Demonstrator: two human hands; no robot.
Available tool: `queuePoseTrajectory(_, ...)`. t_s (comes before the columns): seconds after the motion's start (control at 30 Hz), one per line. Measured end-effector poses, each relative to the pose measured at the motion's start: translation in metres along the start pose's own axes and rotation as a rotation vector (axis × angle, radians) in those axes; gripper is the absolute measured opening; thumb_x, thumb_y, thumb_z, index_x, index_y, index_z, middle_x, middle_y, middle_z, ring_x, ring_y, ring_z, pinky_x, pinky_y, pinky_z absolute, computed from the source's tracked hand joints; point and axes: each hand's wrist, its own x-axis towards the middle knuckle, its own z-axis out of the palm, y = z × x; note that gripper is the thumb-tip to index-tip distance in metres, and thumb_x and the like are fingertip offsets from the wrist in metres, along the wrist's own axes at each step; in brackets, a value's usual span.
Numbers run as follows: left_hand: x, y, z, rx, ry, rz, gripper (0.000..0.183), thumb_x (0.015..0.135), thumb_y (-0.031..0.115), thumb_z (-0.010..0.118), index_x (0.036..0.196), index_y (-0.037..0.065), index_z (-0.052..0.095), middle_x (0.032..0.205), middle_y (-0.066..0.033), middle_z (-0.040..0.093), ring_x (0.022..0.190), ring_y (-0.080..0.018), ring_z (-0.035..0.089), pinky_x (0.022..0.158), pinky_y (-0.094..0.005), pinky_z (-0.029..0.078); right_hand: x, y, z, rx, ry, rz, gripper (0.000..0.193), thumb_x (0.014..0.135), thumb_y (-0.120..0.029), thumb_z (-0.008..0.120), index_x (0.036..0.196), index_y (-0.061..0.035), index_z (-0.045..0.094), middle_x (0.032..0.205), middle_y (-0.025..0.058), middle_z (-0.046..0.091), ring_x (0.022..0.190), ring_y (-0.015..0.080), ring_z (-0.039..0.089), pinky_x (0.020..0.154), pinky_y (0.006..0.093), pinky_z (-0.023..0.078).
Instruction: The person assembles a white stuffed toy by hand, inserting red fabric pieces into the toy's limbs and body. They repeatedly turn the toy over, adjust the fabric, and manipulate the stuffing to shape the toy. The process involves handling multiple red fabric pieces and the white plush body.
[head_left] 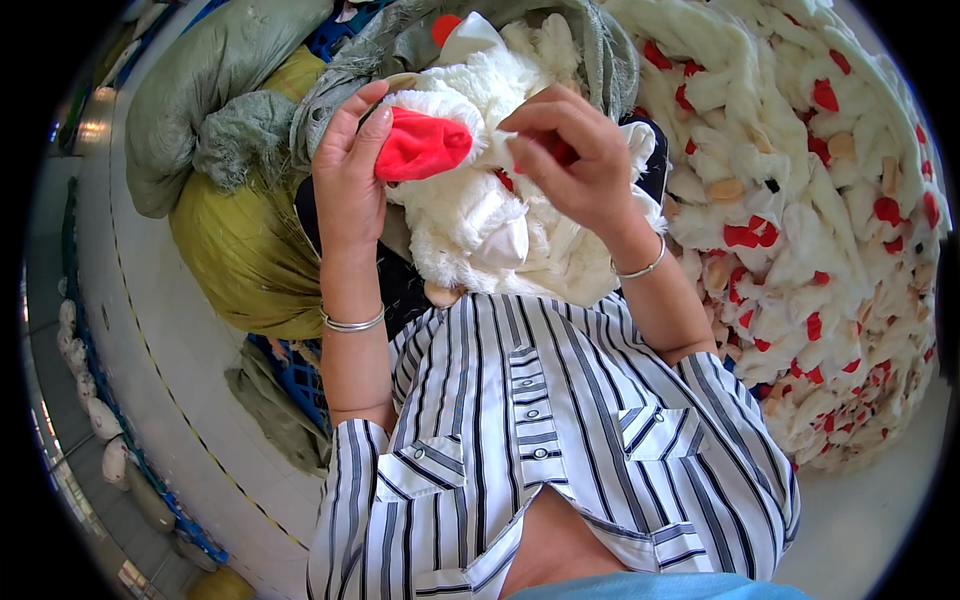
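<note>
My left hand [352, 165] is closed on a plush piece with a smooth red cloth part [422, 145] and white fur at its edge, pinched between thumb and fingers. A short way to the right, my right hand [585, 165] is closed, thumb against fingertips, beside the white fur. What it pinches, if anything, is too small to make out. Beneath both hands, a heap of white furry plush pieces [450, 240] lies over my lap, with a smooth white pointed flap [507, 240] and bits of red showing.
On the right rises a large pile of white plush pieces [800, 200] with red and tan parts. Grey-green sacks [210, 90] and a yellow-green sack [250, 260] stand at the left. Below them shows a blue plastic crate [300, 380]. Pale floor [180, 350] runs along the left.
</note>
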Motion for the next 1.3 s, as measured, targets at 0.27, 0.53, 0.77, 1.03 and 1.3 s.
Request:
queuePoseTrajectory(0.27, -0.008, -0.002, 0.019, -0.085, -0.001, -0.085, 0.024, 0.098, 0.014, 0.056, 0.118, 0.003, 0.059, 0.100, -0.0041, 0.066, 0.081, -0.0070, 0.063, 0.066, -0.0213, 0.051, 0.005, 0.003, 0.036, -0.206, -0.036, 0.058, 0.025, 0.074, -0.003, 0.072, 0.098, -0.0036, 0.066, 0.085, 0.0084, 0.061, 0.070, 0.0247, 0.065, 0.061, 0.0323, 0.053)
queuePoseTrajectory(0.53, -0.020, -0.009, 0.023, 0.392, -0.155, 0.170, 0.019, 0.090, 0.005, 0.065, 0.108, 0.001, 0.063, 0.090, 0.0008, 0.059, 0.077, -0.0056, 0.052, 0.067, -0.0195, 0.042, 0.008, 0.003, 0.029, -0.089, 0.109, 0.163, 0.023, 0.077, 0.002, 0.064, 0.099, 0.0020, 0.067, 0.078, 0.0097, 0.060, 0.064, 0.0212, 0.060, 0.059, 0.0302, 0.049)
queuePoseTrajectory(0.77, -0.015, -0.014, 0.014, 0.507, -0.267, 0.223, 0.013, 0.089, -0.001, 0.061, 0.101, -0.002, 0.065, 0.087, -0.0018, 0.056, 0.079, -0.0087, 0.053, 0.073, -0.0229, 0.044, 0.011, 0.003, 0.018, 0.455, -0.136, 0.634, 0.017, 0.091, -0.006, 0.062, 0.106, 0.0017, 0.065, 0.080, -0.0028, 0.063, 0.069, 0.0018, 0.055, 0.060, 0.0176, 0.046)
queuePoseTrajectory(1.03, -0.009, 0.017, -0.010, 0.539, -0.095, 0.187, 0.021, 0.099, 0.019, 0.056, 0.103, 0.002, 0.069, 0.082, -0.0023, 0.066, 0.068, -0.0067, 0.058, 0.061, -0.0193, 0.046, 0.026, 0.003, -0.025, 0.186, -0.192, 0.493, 0.010, 0.087, -0.009, 0.069, 0.090, -0.0011, 0.063, 0.065, -0.0053, 0.055, 0.056, -0.0015, 0.045, 0.051, 0.0161, 0.035)
queuePoseTrajectory(1.3, -0.007, 0.116, -0.088, 0.065, 0.529, 0.535, 0.031, 0.100, 0.024, 0.049, 0.113, -0.002, 0.061, 0.094, -0.0069, 0.066, 0.072, -0.0116, 0.058, 0.061, -0.0264, 0.048, 0.043, 0.051, -0.125, 0.097, 0.308, 0.403, 0.028, 0.094, -0.028, 0.063, 0.088, -0.0011, 0.068, 0.070, -0.0008, 0.060, 0.059, 0.0035, 0.050, 0.053, 0.0198, 0.041)
